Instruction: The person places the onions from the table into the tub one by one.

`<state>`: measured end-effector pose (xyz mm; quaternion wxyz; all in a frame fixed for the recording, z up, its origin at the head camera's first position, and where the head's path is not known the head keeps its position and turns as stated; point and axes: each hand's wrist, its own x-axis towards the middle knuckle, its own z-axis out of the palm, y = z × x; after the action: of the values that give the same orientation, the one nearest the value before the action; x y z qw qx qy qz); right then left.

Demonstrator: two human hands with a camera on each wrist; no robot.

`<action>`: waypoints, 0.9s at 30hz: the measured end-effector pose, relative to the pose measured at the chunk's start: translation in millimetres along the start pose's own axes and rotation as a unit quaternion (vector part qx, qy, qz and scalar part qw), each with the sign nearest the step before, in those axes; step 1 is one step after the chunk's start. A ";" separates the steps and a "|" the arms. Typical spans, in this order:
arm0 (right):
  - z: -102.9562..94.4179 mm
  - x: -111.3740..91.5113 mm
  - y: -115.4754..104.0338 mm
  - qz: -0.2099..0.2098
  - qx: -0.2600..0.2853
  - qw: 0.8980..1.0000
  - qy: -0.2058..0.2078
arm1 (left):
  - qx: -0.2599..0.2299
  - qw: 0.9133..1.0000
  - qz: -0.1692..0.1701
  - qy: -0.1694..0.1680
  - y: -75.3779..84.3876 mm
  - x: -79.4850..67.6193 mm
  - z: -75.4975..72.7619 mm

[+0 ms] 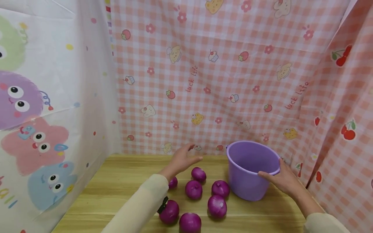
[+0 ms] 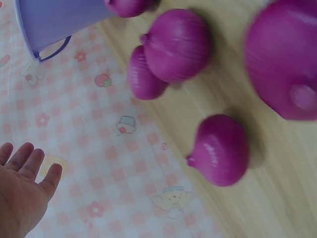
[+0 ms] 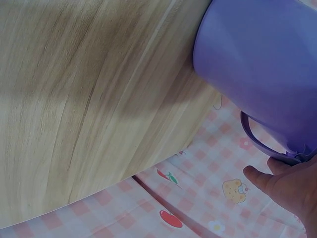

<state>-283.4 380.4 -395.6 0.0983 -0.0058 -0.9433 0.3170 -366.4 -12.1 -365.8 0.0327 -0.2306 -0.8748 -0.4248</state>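
Note:
A purple bucket [image 1: 247,181] stands upright on the table's right side. My right hand [image 1: 281,178] holds its rim at the right, with the thumb over the near edge and the fingers on the outside. In the right wrist view that hand [image 3: 292,188] is by the point where the bucket's handle [image 3: 260,141] joins the rim. Several red onions [image 1: 193,190] lie loose left of the bucket. Raised behind them is my left hand [image 1: 183,158], empty, with fingers and thumb spread. One onion [image 1: 173,183] is partly hidden by the left forearm.
The wood-grain table [image 1: 116,184] ends against a pink checked cloth [image 1: 186,81] hung behind it. Another printed cloth [image 1: 349,129] hangs at the right, and a white cartoon sheet [image 1: 87,81] at the left. A small dark bow [image 1: 162,205] shows beside the left sleeve, overlapping an onion.

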 end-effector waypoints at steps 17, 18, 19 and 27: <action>3.3 -1.3 0.2 -0.020 0.021 0.999 0.023 | -0.012 0.998 0.020 -0.057 -74.8 -69.4 -26.1; 3.6 -1.3 0.3 -0.021 0.023 0.999 0.024 | -0.010 0.998 0.020 -0.060 -79.3 -74.6 -27.7; 3.8 -1.2 0.3 -0.023 0.026 0.999 0.026 | -0.009 0.998 0.019 -0.066 -83.6 -79.5 -29.5; 2.9 -1.4 0.7 -0.040 0.045 0.998 0.037 | -0.002 0.994 0.002 -0.114 -113.0 -113.0 -38.6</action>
<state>-282.7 379.2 -398.6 0.1456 0.0250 -0.9233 0.3546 -319.7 -144.0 -452.1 -0.0666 -0.2794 -0.8714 -0.3976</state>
